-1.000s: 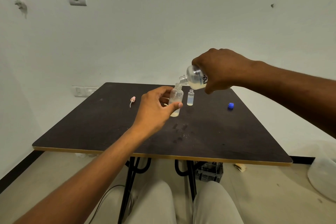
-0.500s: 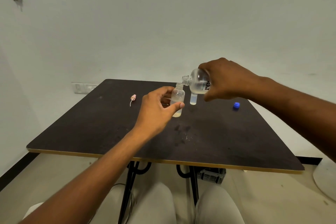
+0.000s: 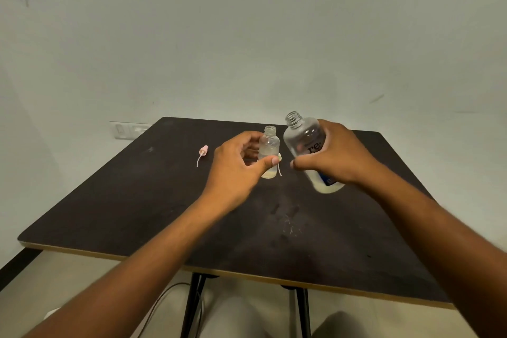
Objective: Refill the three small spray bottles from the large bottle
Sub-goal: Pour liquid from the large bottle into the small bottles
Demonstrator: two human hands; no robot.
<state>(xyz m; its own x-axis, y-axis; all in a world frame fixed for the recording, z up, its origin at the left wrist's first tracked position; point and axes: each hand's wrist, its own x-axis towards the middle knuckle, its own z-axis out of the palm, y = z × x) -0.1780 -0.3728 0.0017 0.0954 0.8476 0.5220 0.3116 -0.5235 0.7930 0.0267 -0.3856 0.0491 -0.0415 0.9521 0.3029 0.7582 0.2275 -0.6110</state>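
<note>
On the dark table [image 3: 164, 214] a small clear spray bottle [image 3: 269, 145] stands upright with no cap and pale liquid in its bottom. My left hand [image 3: 238, 164] grips it between thumb and fingers. Just to its right my right hand [image 3: 333, 158] holds the large clear bottle [image 3: 304, 140], tilted a little left with its open neck up and pale liquid pooled at its base. A white spray head with a tube [image 3: 279, 164] shows partly behind the small bottle. The other small bottles are hidden.
A pink spray head with a thin tube [image 3: 202, 152] lies on the table to the left of my hands. Small wet spots [image 3: 288, 225] mark the tabletop in front of the bottles. Wall sockets [image 3: 129, 130] sit behind the table's far left corner.
My right hand has swung the large bottle from a pouring tilt above the small bottle back to nearly upright and lowered it to the right. My left hand still holds the small bottle.
</note>
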